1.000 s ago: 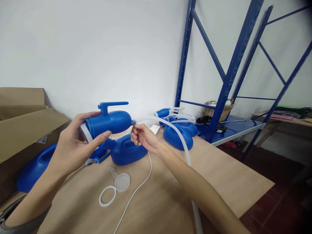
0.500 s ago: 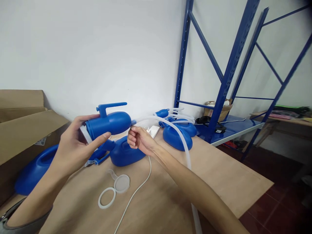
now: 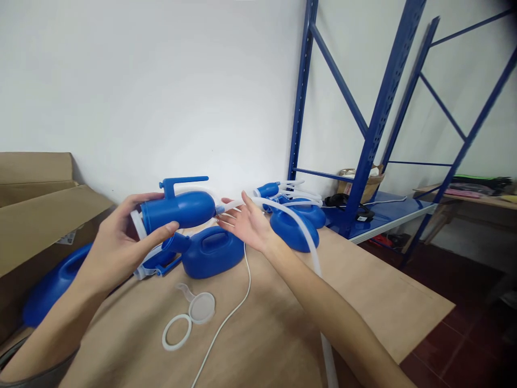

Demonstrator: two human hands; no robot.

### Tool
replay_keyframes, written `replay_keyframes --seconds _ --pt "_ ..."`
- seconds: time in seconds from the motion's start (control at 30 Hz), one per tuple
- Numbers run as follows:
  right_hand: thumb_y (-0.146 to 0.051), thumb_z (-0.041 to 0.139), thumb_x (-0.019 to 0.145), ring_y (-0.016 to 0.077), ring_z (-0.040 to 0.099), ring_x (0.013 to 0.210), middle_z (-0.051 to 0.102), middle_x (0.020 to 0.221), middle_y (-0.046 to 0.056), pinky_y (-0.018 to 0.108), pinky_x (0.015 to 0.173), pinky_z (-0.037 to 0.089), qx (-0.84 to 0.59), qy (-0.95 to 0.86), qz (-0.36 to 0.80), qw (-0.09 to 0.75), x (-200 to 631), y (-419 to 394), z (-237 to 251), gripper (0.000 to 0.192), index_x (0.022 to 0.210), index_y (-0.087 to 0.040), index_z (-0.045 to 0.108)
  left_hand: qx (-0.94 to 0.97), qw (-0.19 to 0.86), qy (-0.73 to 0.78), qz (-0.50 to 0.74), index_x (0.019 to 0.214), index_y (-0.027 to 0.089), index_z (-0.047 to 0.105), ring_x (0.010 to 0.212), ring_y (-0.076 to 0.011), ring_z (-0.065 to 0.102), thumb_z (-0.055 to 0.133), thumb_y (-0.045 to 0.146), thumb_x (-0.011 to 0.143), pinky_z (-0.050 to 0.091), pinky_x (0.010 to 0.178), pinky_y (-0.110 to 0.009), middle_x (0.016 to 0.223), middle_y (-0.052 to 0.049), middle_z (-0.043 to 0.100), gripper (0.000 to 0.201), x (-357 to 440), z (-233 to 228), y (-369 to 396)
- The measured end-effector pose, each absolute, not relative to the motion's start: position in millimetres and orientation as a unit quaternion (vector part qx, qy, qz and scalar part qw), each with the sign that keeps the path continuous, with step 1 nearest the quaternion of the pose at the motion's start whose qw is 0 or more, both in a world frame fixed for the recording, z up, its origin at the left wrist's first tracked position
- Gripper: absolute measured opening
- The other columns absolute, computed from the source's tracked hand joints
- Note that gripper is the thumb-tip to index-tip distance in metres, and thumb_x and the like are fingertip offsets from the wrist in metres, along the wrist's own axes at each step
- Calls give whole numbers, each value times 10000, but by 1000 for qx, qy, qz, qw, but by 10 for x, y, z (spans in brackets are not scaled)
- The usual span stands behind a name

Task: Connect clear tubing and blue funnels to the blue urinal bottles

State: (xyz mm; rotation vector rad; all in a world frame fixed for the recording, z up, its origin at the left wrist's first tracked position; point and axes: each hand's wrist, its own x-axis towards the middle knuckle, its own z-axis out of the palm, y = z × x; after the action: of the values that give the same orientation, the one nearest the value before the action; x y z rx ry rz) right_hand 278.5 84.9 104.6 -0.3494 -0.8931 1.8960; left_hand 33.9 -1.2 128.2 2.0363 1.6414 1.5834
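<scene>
plywood bench (image 3: 363, 291) against a white wall. careful: that clear hose (image 3: 297, 215) could slip off the nozzle if you tug it. your left hand (image 3: 117, 245) grips the blue funnel piece (image 3: 177, 209) up off the bench, while your right hand (image 3: 248, 223) is spread flat, fingers just under the hose.

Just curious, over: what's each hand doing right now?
Left hand grips blue funnel piece. Right hand open under its white tube. Nothing between them.

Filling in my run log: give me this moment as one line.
left hand: grips blue funnel piece | right hand: open, by white tube | table: blue bottle, white ring cap
</scene>
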Motion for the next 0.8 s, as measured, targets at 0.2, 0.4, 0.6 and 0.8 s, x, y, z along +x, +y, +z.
replay_keyframes --seconds 0.2,0.4,0.6,0.8 --pt "-384 356 1121 117 573 524 473 529 -65 271 649 568 -65 -119 810 571 2741 694 1229 448 702 -231 402 704 4 561 435 1076 249 641 519 -205 610 688 779 639 497 553 -339 698 23 695 689 554 1262 -58" --pt "-305 386 1090 85 92 388 81 457 -109 221 397 256 -80 -76 785 609 2782 690 1216 557 611 -228 112 693 249 534 415 908 244 575 521 -226 629 710 685 692 483 539 -327 561 25 669 508 651 1153 13" --pt "-237 404 1040 98 19 429 28 472 -107 226 411 257 -32 -134 756 640 2774 583 1273 546 588 -229 97 520 510 507 460 503 211 499 303 -123 429 626 626 706 328 394 -257 376 -42 540 479 756 1127 113" --pt "-235 391 1038 102 0 439 24 460 -110 223 415 259 -14 -212 724 656 2771 433 1372 541 580 -230 104 460 529 538 468 528 228 464 218 -93 321 620 584 653 178 322 -229 371 -30 538 408 774 1263 17"
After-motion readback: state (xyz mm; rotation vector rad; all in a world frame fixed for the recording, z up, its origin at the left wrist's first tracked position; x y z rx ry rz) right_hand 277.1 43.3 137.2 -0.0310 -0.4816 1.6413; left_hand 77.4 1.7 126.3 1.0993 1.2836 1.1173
